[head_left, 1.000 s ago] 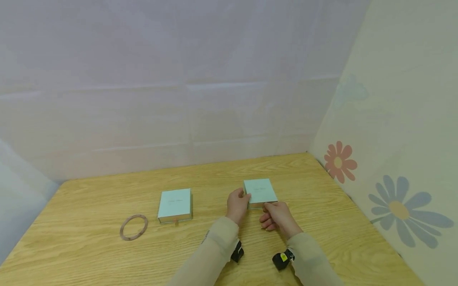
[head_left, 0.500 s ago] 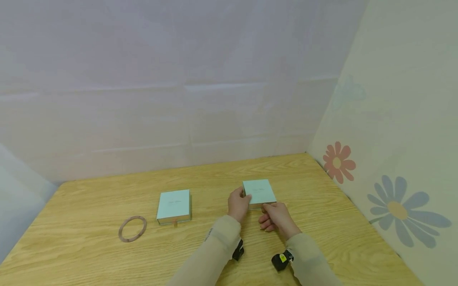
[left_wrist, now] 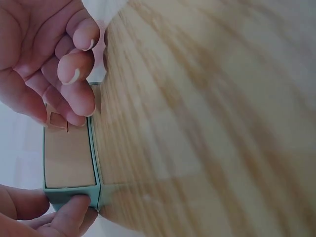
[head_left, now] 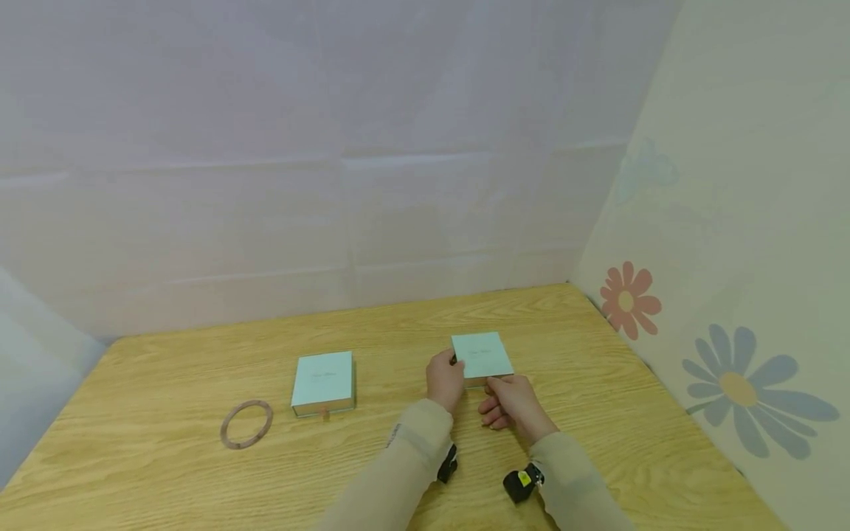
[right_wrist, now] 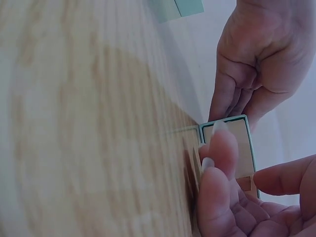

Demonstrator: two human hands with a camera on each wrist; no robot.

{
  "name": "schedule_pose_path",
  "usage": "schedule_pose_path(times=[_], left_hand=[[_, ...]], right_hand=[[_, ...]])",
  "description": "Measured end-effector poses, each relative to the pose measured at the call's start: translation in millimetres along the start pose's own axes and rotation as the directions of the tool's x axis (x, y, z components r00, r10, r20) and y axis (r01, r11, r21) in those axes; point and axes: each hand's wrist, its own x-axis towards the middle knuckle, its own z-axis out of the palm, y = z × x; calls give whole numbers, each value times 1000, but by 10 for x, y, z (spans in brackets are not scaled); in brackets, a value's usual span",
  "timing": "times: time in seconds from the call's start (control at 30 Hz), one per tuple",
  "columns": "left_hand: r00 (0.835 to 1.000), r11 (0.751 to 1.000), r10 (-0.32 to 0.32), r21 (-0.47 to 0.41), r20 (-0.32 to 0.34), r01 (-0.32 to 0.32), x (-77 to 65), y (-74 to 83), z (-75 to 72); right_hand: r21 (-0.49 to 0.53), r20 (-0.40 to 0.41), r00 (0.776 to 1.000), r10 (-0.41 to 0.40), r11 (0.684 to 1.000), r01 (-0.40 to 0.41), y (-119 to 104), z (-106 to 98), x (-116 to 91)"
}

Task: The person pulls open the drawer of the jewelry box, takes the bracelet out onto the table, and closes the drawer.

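A light mint drawer box [head_left: 482, 354] with small lettering on its lid lies on the wooden table, right of centre. My left hand [head_left: 444, 380] grips its left side, thumb near the lid's edge. At the box's front, my right hand [head_left: 519, 405] pinches the small brown pull tab [left_wrist: 58, 121] between thumb and forefinger; its other fingers are curled below. The tan drawer front [left_wrist: 70, 155] sits within the mint sleeve, level with its edges in the left wrist view. In the right wrist view, the right fingers cover part of the drawer front.
A second mint box [head_left: 323, 381] with a tab lies left of centre. Further left is a pinkish-brown bangle [head_left: 246, 425], flat on the table [head_left: 166, 487]. A pale sheet [head_left: 265, 184] hangs behind, and a flowered panel [head_left: 764, 243] borders the right side.
My left hand and wrist have shifted slightly to the right against the box's side. The box and my right hand stay almost where they were.
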Motion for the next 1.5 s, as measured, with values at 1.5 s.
schedule_pose_path(times=[1.5], left_hand=[[993, 994, -43, -106, -106, 32, -27, 37, 59]], right_hand=[[-5, 11, 999, 38, 999, -38, 4, -17, 141]])
